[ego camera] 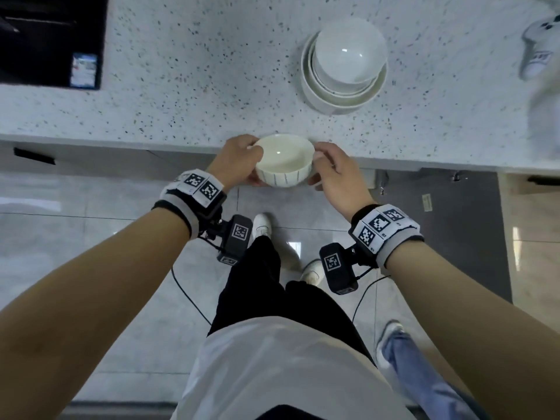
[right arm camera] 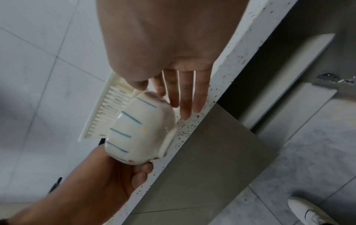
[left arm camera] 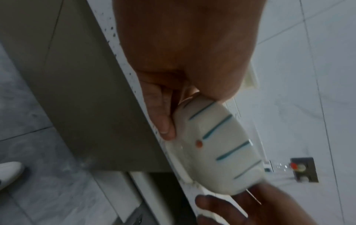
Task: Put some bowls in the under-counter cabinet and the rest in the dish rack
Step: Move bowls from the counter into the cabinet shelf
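Note:
A white bowl with blue stripes (ego camera: pixel 283 160) (left arm camera: pixel 215 144) (right arm camera: pixel 138 134) is held upright just in front of the speckled counter's (ego camera: pixel 181 86) front edge. My left hand (ego camera: pixel 242 160) (left arm camera: pixel 185 97) grips its left side, thumb on the rim and fingers under the base. My right hand (ego camera: pixel 333 171) (right arm camera: pixel 156 94) holds the right side, thumb on the rim and straight fingers beneath. A stack of several white bowls (ego camera: pixel 344 65) stands on the counter behind. A white slatted dish rack (right arm camera: pixel 104 109) shows in the right wrist view.
An under-counter cabinet (right arm camera: pixel 289 68) stands open to my right, its dark door (ego camera: pixel 454 222) swung out. A black recess (ego camera: pixel 45 34) lies at the counter's far left. A white object (ego camera: pixel 539 50) sits far right. Another person's jeans leg (ego camera: pixel 424 374) is beside me.

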`<state>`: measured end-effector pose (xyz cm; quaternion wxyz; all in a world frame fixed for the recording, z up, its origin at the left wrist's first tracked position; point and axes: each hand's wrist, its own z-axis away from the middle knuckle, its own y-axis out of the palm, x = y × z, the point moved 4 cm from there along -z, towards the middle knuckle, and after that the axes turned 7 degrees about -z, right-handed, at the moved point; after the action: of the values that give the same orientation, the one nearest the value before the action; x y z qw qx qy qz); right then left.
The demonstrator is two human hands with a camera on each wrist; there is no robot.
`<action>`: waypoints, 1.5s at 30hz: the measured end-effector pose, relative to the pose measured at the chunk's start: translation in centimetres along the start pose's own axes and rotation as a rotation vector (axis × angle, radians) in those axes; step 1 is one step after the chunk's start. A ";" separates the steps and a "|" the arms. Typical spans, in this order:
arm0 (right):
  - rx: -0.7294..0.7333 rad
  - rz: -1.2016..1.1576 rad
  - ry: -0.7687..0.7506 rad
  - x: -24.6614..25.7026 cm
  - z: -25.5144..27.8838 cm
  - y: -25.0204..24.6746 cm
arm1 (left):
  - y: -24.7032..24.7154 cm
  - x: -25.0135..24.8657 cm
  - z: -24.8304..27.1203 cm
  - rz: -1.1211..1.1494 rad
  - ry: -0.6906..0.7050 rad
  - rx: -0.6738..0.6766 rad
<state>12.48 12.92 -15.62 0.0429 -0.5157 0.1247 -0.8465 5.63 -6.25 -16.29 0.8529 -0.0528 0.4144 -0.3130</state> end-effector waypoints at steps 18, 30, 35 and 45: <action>-0.201 -0.582 0.507 -22.8 6.2 -15.4 | 32.0 2.4 -1.3 -0.103 -0.181 0.333; -0.450 -0.702 0.353 -38.4 -7.0 -21.3 | 44.3 5.6 -18.7 -0.072 0.141 0.340; -0.507 -0.618 0.250 -38.8 -14.5 -23.5 | 45.3 3.3 -25.4 -0.024 0.245 0.261; -0.464 -0.592 0.133 -38.9 -24.8 -24.8 | 45.1 0.1 -34.3 -0.105 0.359 0.001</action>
<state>10.03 48.85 -53.64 -0.3297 -0.4693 0.1610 -0.8032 2.38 35.46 -54.47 0.7478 -0.0171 0.5566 -0.3615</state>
